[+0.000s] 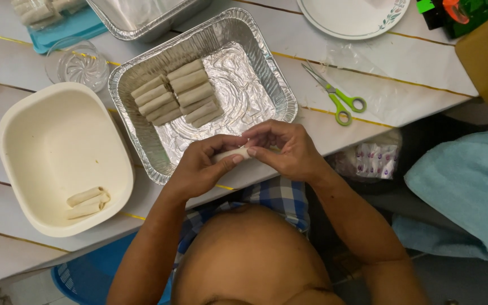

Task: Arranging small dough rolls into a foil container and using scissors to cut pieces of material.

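Both of my hands hold one pale rolled wrapper [234,153] over the near edge of the white table. My left hand [201,165] grips its left part, and my right hand [289,149] pinches its right end. Just beyond them lies a foil tray [258,62] with several finished rolls [177,93] lined up in two rows at its left side. To the left, a cream oval tub [57,135] holds two or three rolls [87,203] near its front wall.
Green-handled scissors [334,93] lie right of the foil tray. A glass cup [78,62], a second foil tray [142,17], a teal tray [66,28] and a white plate [351,17] sit at the back. A light blue towel [464,186] lies at the right.
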